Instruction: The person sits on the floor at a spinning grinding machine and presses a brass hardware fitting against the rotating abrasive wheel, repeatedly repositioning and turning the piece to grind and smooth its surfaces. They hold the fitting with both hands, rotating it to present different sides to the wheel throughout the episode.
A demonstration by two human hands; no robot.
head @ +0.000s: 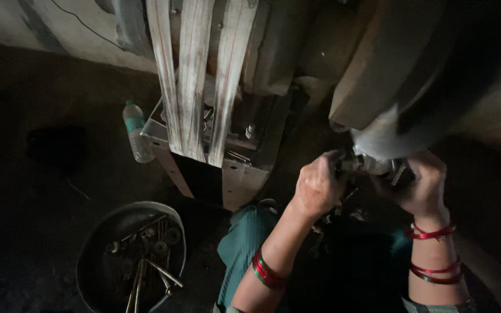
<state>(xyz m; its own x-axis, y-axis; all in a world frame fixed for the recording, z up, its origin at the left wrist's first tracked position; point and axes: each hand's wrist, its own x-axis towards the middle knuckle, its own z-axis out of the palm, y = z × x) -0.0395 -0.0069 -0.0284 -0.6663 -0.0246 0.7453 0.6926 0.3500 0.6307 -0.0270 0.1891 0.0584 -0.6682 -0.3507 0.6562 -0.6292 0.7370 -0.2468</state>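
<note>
My left hand [318, 186] and my right hand [422, 184] both close around a small metal part [372, 165] at the underside of a large grey machine drum [389, 75]. The left fingers grip its left end; the right hand cups its right side. Red and green bangles circle my left wrist [267, 271]. Red bangles ring my right forearm [433, 255]. The part is mostly hidden by my fingers and by shadow.
Three pale flat belts [195, 75] run down to a metal frame [236, 174]. A clear plastic bottle [136, 132] stands on the dark floor. A round metal pan [97, 249] at lower left holds several bolts and rods. My teal-clad knee [242, 243] is below.
</note>
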